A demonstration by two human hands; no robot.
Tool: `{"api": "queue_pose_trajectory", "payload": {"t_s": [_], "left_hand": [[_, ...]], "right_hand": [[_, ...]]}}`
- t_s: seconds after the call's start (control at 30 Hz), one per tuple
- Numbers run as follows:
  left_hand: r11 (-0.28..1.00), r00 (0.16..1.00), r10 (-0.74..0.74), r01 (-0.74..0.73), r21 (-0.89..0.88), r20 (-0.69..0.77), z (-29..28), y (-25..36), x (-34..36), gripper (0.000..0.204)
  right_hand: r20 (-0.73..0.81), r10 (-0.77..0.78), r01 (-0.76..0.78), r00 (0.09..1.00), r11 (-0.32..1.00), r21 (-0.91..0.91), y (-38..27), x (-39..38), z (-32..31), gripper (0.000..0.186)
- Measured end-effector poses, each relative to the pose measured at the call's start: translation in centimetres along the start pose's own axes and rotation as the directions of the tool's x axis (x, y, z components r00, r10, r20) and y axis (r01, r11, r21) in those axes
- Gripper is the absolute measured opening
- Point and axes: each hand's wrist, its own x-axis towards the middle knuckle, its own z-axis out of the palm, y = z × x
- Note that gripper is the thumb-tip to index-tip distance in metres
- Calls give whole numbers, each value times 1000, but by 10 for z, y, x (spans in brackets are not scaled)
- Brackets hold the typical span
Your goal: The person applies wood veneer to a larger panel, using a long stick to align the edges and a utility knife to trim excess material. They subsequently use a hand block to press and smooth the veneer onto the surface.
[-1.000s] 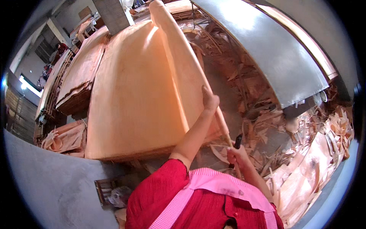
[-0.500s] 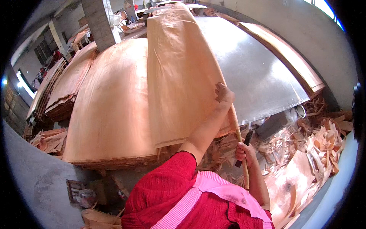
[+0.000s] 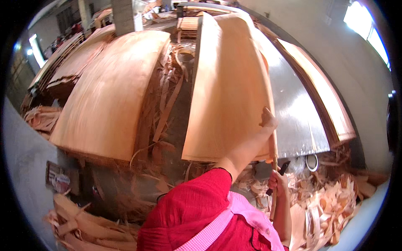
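Observation:
A large, thin wood veneer sheet (image 3: pixel 226 83) hangs over the left part of a shiny metal-topped table (image 3: pixel 299 113). My left hand (image 3: pixel 268 119) is closed at the sheet's right edge, where the edge curls around a long wooden stick (image 3: pixel 274 205). Lower down, my right hand (image 3: pixel 278 183) grips the stick near its close end. A dark-handled tool (image 3: pixel 284 167) sticks out of the same fist; I cannot make out its kind. The far part of the stick is hidden along the sheet.
To the left stands a tall veneer stack (image 3: pixel 109 92), with more stacks (image 3: pixel 79 69) beyond it. Veneer scraps (image 3: pixel 326 209) heap up at the lower right, and others (image 3: pixel 92 221) lie lower left. Another stack (image 3: pixel 320 83) runs along the right wall.
The veneer sheet has moved right, away from the left stack, and a floor gap with scraps now shows between them. Both hands keep hold, and my view has shifted.

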Motion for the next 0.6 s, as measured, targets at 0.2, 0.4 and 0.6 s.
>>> {"api": "queue_pose_trajectory", "payload": {"t_s": [0.2, 0.4, 0.6], "left_hand": [[964, 983, 164, -176, -200, -77, 91, -40, 90, 81], [896, 968, 203, -123, 426, -147, 77, -71, 35, 83], [524, 875, -15, 420, 741, -485, -25, -184, -37, 73]], "right_hand": [[-24, -8, 4, 1000, 989, -150, -24, 45, -99, 33], [-86, 48, -56, 995, 994, -96, -36, 68, -224, 24], [-46, 101, -107, 994, 985, -137, -38, 90, -272, 21]]}}
